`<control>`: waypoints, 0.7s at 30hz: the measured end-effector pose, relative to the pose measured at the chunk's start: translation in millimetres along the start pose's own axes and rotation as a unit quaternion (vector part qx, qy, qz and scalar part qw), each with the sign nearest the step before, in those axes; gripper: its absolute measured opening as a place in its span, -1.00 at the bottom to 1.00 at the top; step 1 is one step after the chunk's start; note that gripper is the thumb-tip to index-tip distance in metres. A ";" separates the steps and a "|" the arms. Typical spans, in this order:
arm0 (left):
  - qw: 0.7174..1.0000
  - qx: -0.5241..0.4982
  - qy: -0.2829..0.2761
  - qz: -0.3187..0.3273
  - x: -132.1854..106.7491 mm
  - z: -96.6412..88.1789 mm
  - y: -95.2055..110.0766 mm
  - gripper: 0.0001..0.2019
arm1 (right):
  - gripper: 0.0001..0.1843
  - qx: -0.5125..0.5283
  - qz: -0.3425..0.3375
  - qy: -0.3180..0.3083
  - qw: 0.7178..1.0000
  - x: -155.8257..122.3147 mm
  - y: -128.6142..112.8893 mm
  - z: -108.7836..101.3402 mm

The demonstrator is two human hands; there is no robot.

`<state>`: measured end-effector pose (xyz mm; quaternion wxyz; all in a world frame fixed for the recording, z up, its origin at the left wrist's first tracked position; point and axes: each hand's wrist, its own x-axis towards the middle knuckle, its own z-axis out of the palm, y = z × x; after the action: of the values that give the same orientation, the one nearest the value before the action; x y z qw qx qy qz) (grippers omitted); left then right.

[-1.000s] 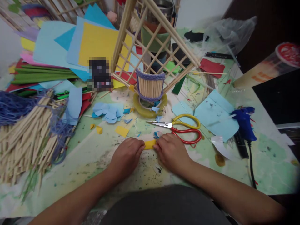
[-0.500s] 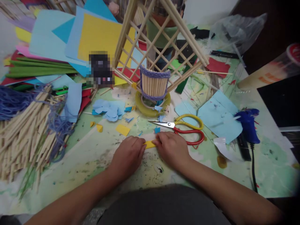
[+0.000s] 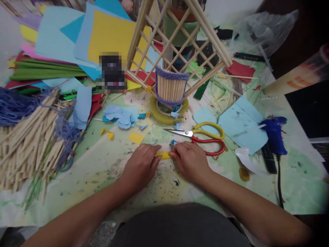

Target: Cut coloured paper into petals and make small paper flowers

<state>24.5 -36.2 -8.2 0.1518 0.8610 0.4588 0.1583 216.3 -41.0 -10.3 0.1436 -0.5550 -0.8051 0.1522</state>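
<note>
- The left hand (image 3: 142, 164) was curled over the near part of the patterned table cover (image 3: 164, 192), its thumb and forefinger about one end of a yellow paper strip (image 3: 163, 156); I could not tell whether they gripped it or merely pressed it.
- The right hand (image 3: 190, 160) had its fingers bent in and closed on the strip's other end.
- The yellow paper strip spanned the gap between the two hands, low over the cover.
- A blue paper scrap (image 3: 173, 142) lay just beyond the right fingertips, near scissors (image 3: 187, 132) with one red handle and one yellow.
- Beyond the left hand lay a yellow paper square (image 3: 135, 138).
- Wooden sticks (image 3: 28, 147) were heaped on the left; a blue glue gun (image 3: 275, 135) lay on the right.
- Farther off, an olive ring (image 3: 156, 115) lay below a small stick basket (image 3: 171, 87) edged with purple cord, in front of a wooden lattice (image 3: 214, 32).
- Farthest back, coloured sheets (image 3: 110, 37) overlapped on the left, and a clear plastic bag (image 3: 267, 31) sat on the right.
</note>
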 end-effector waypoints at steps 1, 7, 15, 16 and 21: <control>1.000 -0.009 0.018 0.001 -0.1 -0.7 -0.9 -0.70 | -0.79 0.012 -0.013 0.011 1.000 -0.6 0.5 0.6; 0.991 -0.127 0.013 0.046 3.3 -4.4 -3.9 -0.83 | -0.72 0.091 -0.086 0.076 0.989 -4.1 -1.6 0.3; 0.978 -0.206 0.020 0.015 3.5 -6.5 0.2 -0.88 | -0.68 0.167 -0.057 0.073 0.982 -6.7 -3.0 -5.0; 0.978 -0.208 0.023 0.020 3.3 -6.4 0.5 -0.88 | -0.68 0.180 -0.062 0.060 0.980 -7.0 -3.4 -4.6; 0.976 -0.214 0.031 0.039 2.1 -5.6 0.7 -0.90 | -0.75 0.253 -0.090 0.021 0.963 -8.1 -6.3 -0.4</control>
<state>23.8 -34.2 -2.6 0.3124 0.8205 0.3846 0.2851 213.9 -50.7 -7.9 0.3097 -0.4287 -0.7839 0.3253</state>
